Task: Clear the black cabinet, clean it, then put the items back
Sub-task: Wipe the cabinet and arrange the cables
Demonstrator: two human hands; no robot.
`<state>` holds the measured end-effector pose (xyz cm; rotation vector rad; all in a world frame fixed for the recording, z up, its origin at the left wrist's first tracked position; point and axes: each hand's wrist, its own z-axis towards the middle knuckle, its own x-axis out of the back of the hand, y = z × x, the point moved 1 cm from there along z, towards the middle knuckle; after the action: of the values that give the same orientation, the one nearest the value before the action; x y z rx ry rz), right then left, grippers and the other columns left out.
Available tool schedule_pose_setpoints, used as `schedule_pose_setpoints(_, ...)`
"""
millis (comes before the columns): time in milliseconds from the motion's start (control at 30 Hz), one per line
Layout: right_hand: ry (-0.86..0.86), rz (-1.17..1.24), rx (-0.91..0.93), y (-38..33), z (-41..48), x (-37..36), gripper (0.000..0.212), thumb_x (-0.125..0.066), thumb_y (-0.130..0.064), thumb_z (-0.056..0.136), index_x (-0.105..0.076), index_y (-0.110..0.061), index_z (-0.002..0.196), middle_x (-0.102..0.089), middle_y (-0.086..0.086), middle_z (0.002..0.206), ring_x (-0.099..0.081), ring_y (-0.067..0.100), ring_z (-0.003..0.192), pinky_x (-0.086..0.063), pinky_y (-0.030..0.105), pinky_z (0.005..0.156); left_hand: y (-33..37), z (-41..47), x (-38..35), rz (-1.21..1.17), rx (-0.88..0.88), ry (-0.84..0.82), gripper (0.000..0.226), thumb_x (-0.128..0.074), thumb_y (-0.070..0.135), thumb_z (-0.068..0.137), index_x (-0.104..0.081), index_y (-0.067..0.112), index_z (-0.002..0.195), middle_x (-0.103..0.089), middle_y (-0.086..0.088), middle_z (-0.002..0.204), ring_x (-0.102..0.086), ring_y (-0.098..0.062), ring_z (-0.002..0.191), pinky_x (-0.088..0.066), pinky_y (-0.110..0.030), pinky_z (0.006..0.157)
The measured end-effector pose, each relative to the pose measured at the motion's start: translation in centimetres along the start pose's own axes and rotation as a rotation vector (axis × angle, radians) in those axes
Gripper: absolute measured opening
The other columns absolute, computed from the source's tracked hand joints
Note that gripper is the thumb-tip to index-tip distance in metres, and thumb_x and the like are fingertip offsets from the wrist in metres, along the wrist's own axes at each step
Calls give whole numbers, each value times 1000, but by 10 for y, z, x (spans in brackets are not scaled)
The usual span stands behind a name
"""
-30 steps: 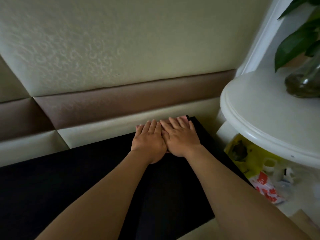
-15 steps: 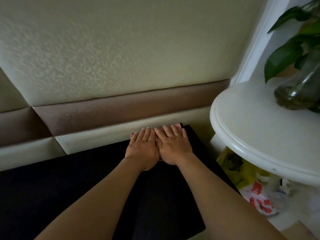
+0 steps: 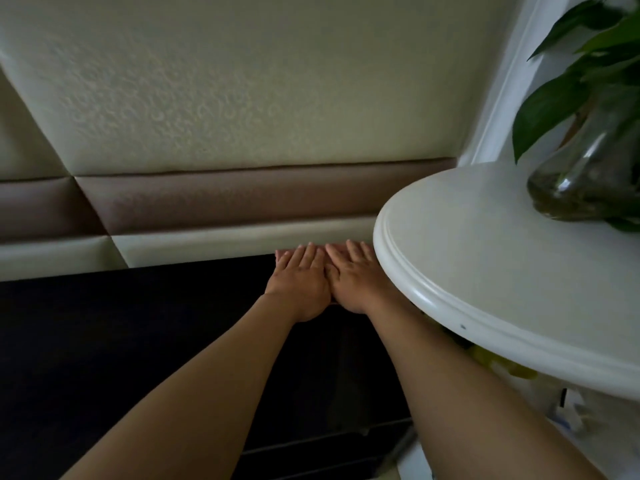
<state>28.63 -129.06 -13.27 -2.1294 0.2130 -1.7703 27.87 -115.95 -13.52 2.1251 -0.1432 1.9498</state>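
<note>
Head view: your left hand [image 3: 299,284] and right hand [image 3: 355,278] lie flat, palms down, side by side on top of the black cabinet [image 3: 138,327]. Fingers are straight and held close together, not curled round anything. The two hands touch along their inner edges (anything under the palms is hidden, can't tell). Both hands sit at the far right corner of the cabinet top, with fingertips right at the cream strip at the foot of the padded wall [image 3: 242,81]. The cabinet top is dark and runs left along the wall to the frame edge. Its front shows low in the frame between your forearms. A brown padded band [image 3: 242,197] crosses the wall just above the cream strip. On your right, the rim of a white round table [image 3: 436,299] covers the outer edge of your right hand and part of the wrist. A glass vase [image 3: 581,183] with green leaves [image 3: 550,105] stands on the table at far right, partly cut off by the frame. Something yellow [image 3: 485,358] shows beneath the table rim, just beside your right forearm; it's blurred, so I can't tell what it is
</note>
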Motion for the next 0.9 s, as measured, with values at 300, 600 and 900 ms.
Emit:
schedule_pose_setpoints(300,5,-151,12,14,-73,-17,60,-10,-59,101,-3,-43,158,4,5,169,4,29,155,-4,51,124,28,-78,-6,19,-63,-64,96,-36,69,95,6,11,159,9,-9,167,11,-24,154,6,-43,125)
schedule_pose_setpoints(600,10,-357,-3,20,-157,-47,78,13,-63,87,-1,-38,159,-5,6,169,2,34,155,-10,54,122,57,-165,-17,29,-114,-109,109,-35,78,89,13,7,157,17,-13,165,18,-27,152,7,-49,124)
schedule_pose_setpoints(900,63,-402,-40,-12,-211,-42,89,22,-58,76,4,-35,160,3,5,169,10,29,155,-3,51,124,52,-198,-16,21,-174,-126,74,-26,42,104,15,10,157,20,-11,165,20,-26,152,9,-46,124)
